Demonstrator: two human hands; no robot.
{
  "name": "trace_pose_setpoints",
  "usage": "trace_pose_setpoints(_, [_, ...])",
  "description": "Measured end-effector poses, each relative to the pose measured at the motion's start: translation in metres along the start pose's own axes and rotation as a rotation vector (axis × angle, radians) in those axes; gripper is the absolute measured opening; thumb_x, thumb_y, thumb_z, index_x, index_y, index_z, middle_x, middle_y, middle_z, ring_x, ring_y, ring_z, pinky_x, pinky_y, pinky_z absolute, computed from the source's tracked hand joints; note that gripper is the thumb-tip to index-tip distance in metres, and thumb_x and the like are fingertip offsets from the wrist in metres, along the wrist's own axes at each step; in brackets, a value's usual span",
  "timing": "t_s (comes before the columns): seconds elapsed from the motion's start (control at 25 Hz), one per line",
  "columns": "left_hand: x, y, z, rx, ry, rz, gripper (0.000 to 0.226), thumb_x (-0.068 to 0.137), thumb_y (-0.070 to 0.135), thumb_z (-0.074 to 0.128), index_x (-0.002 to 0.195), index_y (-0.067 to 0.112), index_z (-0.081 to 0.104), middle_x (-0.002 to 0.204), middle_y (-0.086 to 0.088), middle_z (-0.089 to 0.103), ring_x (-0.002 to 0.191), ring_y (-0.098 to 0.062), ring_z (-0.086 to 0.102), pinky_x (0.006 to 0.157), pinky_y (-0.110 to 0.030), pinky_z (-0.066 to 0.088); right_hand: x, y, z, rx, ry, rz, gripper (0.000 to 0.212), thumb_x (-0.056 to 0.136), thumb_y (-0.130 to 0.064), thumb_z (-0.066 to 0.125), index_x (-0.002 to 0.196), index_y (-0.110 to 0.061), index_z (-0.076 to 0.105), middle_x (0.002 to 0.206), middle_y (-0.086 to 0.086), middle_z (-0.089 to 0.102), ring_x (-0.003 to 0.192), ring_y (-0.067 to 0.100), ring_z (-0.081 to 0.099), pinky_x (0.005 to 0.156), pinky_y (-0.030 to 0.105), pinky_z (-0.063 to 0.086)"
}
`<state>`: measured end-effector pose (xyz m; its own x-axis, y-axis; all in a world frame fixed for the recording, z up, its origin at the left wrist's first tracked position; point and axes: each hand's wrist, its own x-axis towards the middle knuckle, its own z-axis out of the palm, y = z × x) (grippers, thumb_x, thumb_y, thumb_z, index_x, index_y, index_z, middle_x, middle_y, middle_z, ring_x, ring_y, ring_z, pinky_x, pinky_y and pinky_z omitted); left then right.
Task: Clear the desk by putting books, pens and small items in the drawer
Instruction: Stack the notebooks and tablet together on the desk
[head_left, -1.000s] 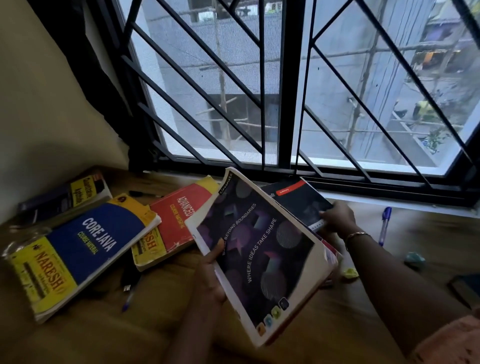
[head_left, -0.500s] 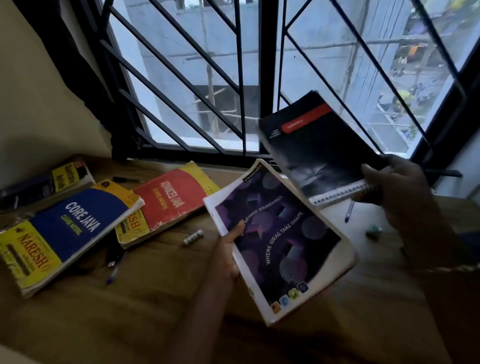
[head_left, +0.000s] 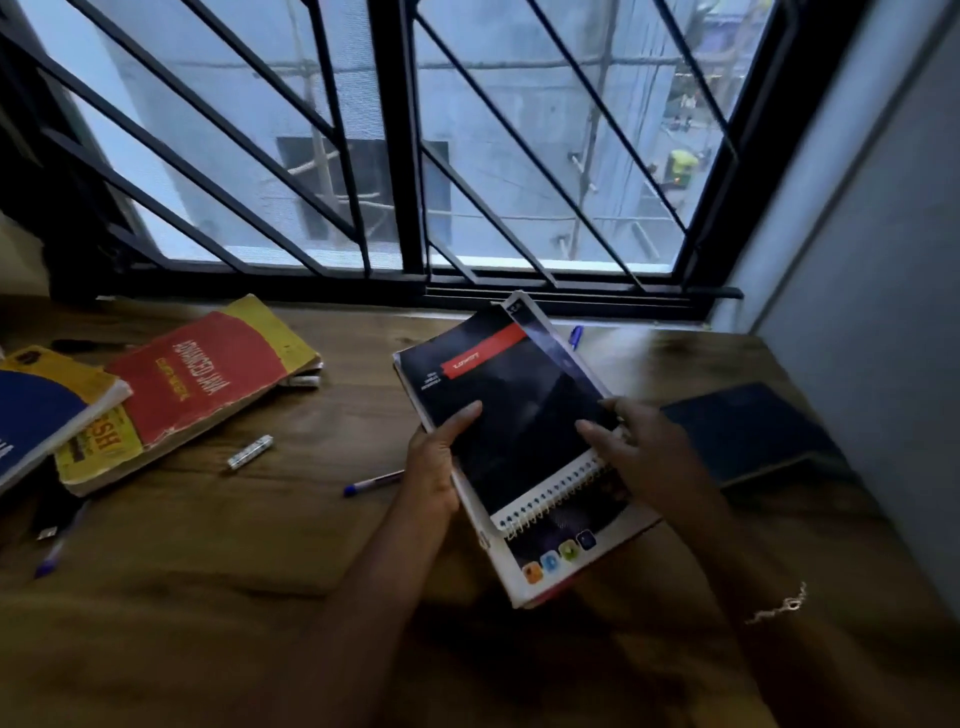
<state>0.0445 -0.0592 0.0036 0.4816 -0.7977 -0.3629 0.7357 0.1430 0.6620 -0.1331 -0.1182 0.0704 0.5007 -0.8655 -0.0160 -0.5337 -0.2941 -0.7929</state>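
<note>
A black spiral notebook with a red label lies on top of a white-edged book, both held above the wooden desk. My left hand grips the left edge of the stack, thumb on the black cover. My right hand holds the notebook's right edge near the spiral, thumb on top. On the desk lie a red and yellow book, a blue and yellow book, a dark blue book, a blue pen and a small white cylinder.
A barred window runs along the desk's far edge, a grey wall closes the right side. Another pen lies by the sill, a pen and dark small items sit at the left. No drawer is in view.
My right hand brought the black notebook down from in front of the window onto the white-edged book in my left hand. The view swung right, showing the dark blue book.
</note>
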Motion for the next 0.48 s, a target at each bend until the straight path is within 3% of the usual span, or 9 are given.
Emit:
trace_pose_setpoints(0.12, [0.007,-0.017,0.011,0.027,-0.015,-0.037,0.032,0.066,0.004,0.068,0.098,0.005,0.068,0.094,-0.017,0.07,0.084,-0.033,0.067,0.081,-0.044,0.055,0.014,0.039,-0.054,0.308,0.305,0.178,0.019,0.091,-0.017,0.054,0.094,0.0,0.062,0.075,0.013,0.062,0.052,0.012,0.059,0.04,0.017,0.046])
trace_pose_setpoints(0.2, [0.012,-0.024,0.014,0.053,-0.017,-0.08,0.048,0.056,0.008,0.077,0.103,0.002,0.069,0.106,-0.022,0.067,0.099,-0.038,0.064,0.095,-0.051,0.048,0.031,0.077,-0.09,0.072,0.443,0.23,0.019,0.088,-0.009,0.057,0.104,0.002,0.061,0.096,0.021,0.065,0.076,0.027,0.062,0.058,0.025,0.049])
trace_pose_setpoints(0.28, [0.011,-0.031,0.019,0.122,-0.052,-0.102,0.06,0.05,0.013,0.084,0.106,0.001,0.069,0.116,-0.024,0.063,0.108,-0.04,0.06,0.101,-0.052,0.043,0.052,0.102,-0.114,-0.304,0.203,0.243,0.035,0.083,-0.01,0.064,0.117,-0.003,0.057,0.119,0.018,0.06,0.105,0.032,0.056,0.082,0.031,0.044])
trace_pose_setpoints(0.32, [0.007,-0.035,0.021,0.157,-0.05,-0.096,0.053,0.053,0.014,0.082,0.103,0.001,0.07,0.112,-0.021,0.066,0.102,-0.036,0.064,0.099,-0.047,0.047,0.064,0.111,-0.121,-0.392,0.067,0.268,0.044,0.081,-0.015,0.068,0.121,-0.004,0.054,0.125,0.016,0.057,0.113,0.031,0.053,0.088,0.032,0.041])
trace_pose_setpoints(0.4, [-0.002,-0.044,0.025,0.261,-0.034,-0.06,0.03,0.067,0.015,0.074,0.095,0.006,0.072,0.093,-0.01,0.073,0.083,-0.023,0.07,0.083,-0.033,0.055,0.078,0.126,-0.135,-0.402,-0.046,0.368,0.056,0.075,-0.031,0.074,0.122,-0.007,0.054,0.126,0.011,0.055,0.114,0.031,0.053,0.094,0.033,0.041])
trace_pose_setpoints(0.48, [-0.004,-0.05,0.023,0.336,-0.02,-0.052,0.035,0.066,0.022,0.076,0.099,0.009,0.071,0.096,-0.009,0.073,0.089,-0.023,0.07,0.087,-0.037,0.053,0.082,0.142,-0.144,-0.231,-0.03,0.48,0.067,0.068,-0.046,0.075,0.12,-0.008,0.056,0.127,0.012,0.056,0.111,0.032,0.055,0.097,0.039,0.044])
